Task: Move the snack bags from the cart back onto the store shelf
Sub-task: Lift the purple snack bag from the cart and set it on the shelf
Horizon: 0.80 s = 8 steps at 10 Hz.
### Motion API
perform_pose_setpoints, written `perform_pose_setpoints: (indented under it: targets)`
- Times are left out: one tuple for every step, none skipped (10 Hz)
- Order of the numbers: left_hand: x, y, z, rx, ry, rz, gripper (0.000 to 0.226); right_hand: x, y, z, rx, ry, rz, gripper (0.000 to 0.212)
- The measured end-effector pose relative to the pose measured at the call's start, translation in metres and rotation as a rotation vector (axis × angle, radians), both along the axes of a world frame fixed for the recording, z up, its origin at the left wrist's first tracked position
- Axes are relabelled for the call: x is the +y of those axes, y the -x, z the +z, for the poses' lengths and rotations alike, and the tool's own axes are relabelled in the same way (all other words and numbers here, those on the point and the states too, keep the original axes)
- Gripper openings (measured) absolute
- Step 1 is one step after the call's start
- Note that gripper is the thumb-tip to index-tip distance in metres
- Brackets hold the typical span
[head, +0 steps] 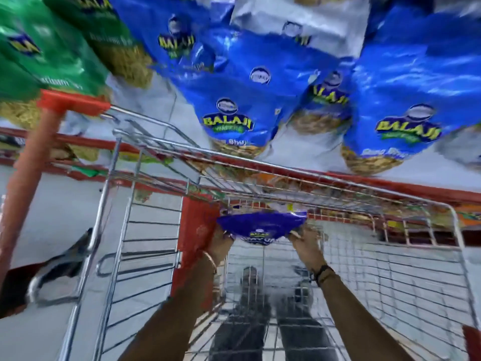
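A blue snack bag (pixel 261 226) is held up inside the wire cart (pixel 312 178), near its far end. My left hand (pixel 221 239) grips the bag's left edge and my right hand (pixel 304 243) grips its right edge. Above the cart, the store shelf (pixel 299 152) carries several large blue snack bags (pixel 234 100) and, to the left, green snack bags (pixel 46 56). The frame is blurred by motion.
The cart's red handle (pixel 73 102) and red post (pixel 28 173) stand at the left. A red shelf rail (pixel 390 186) runs behind the cart's far rim. Lower shelves with packets show through the wire at the right. My legs show through the cart's mesh floor.
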State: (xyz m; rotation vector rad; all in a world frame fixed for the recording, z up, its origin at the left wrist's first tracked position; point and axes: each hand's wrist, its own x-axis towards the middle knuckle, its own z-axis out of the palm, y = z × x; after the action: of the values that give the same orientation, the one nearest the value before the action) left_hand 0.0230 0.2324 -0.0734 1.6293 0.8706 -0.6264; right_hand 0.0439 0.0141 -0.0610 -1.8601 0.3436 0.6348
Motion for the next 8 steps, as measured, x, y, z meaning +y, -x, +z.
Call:
perform_pose_setpoints:
  targets:
    - [-0.006, -0.010, -0.002, -0.072, -0.037, -0.077, 0.024, 0.003, -0.002, -0.024, -0.077, 0.019, -0.057, 0.015]
    - [-0.011, -0.008, -0.028, -0.125, -0.025, 0.114, 0.014, 0.006, -0.004, -0.028, -0.156, 0.016, -0.133, 0.023]
    - [-0.008, -0.008, -0.022, -0.089, -0.103, 0.035, 0.025, 0.007, -0.005, -0.025, -0.120, -0.007, -0.255, 0.043]
    - [-0.010, -0.007, -0.007, -0.090, -0.015, 0.082, 0.031, 0.005, -0.002, -0.007, -0.110, -0.125, -0.351, 0.026]
    - [-0.023, -0.013, 0.039, -0.188, 0.164, 0.256, 0.045, -0.005, 0.006, 0.029, -0.203, -0.089, -0.322, 0.027]
    - [-0.034, -0.016, 0.096, -0.265, 0.216, 0.285, 0.042, -0.016, 0.012, 0.075, -0.264, -0.111, -0.345, 0.030]
    - [-0.043, -0.013, 0.141, -0.414, 0.164, 0.197, 0.037, -0.029, 0.019, 0.127, -0.355, -0.145, -0.402, 0.031]
    - [-0.055, -0.015, 0.201, -0.546, 0.059, 0.045, 0.021, -0.044, 0.021, 0.180, -0.469, -0.183, -0.443, 0.024]
